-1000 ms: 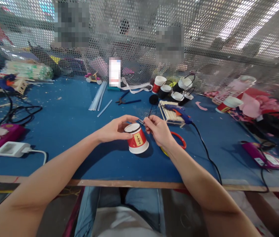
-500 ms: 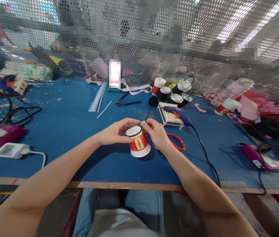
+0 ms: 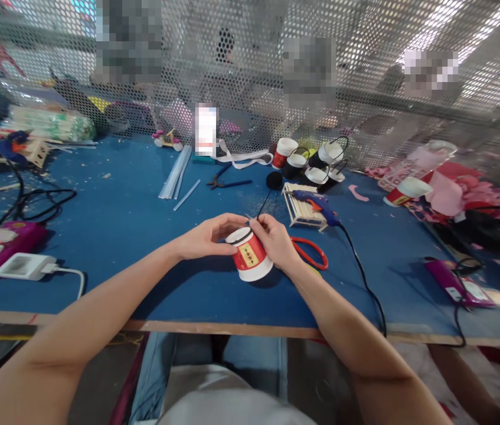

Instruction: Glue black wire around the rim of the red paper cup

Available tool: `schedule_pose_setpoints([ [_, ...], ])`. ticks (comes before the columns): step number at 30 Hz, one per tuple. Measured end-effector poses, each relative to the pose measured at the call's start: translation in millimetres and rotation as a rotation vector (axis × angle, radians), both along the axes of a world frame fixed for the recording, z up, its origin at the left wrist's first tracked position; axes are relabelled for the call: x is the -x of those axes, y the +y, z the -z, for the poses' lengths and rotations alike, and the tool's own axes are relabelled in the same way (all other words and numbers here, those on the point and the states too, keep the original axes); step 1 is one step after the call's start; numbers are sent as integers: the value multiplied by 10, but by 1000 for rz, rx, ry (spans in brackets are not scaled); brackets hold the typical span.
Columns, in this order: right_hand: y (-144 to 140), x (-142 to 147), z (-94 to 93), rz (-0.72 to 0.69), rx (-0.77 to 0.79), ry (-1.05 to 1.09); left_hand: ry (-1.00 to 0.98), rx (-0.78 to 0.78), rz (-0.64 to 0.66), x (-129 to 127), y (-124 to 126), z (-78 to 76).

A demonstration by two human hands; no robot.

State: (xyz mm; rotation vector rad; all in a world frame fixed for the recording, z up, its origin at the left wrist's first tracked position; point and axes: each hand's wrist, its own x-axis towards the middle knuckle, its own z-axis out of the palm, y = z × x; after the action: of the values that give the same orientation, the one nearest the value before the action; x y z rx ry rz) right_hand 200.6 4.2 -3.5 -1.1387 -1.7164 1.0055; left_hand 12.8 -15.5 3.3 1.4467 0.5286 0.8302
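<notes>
A red paper cup [image 3: 250, 255] with a white base and a yellow label stands upside down on the blue table [image 3: 134, 218], tilted slightly. My left hand [image 3: 208, 236] grips its top edge from the left. My right hand [image 3: 276, 239] presses against the cup's right side and pinches a thin black wire [image 3: 262, 206] that runs up and away to a black pom-pom [image 3: 274, 180]. Both hands touch the cup.
A blue glue gun [image 3: 316, 202] rests on a wooden stick rack, its black cord trailing to the table's front edge. Red-handled scissors [image 3: 309, 252] lie right of my hand. Several cups [image 3: 316, 159] stand at the back. Pliers [image 3: 225, 180], clear sticks, chargers and cables lie left.
My right hand has closed in against the cup's right side. The cup has tilted a little, and the view has shifted slightly.
</notes>
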Motion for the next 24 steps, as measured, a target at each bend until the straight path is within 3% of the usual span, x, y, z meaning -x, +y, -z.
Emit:
schedule_pose_setpoints([
  [9, 3, 0, 44, -7, 49, -55, -48, 93, -82, -25, 15, 109],
  [14, 5, 0, 38, 1, 76, -42, -63, 151, -109, -45, 2, 71],
  [21, 17, -29, -25, 9, 44, -7, 156, 14, -294, -53, 19, 63],
  [24, -3, -26, -40, 27, 0, -43, 177, 16, -248, -95, -8, 95],
])
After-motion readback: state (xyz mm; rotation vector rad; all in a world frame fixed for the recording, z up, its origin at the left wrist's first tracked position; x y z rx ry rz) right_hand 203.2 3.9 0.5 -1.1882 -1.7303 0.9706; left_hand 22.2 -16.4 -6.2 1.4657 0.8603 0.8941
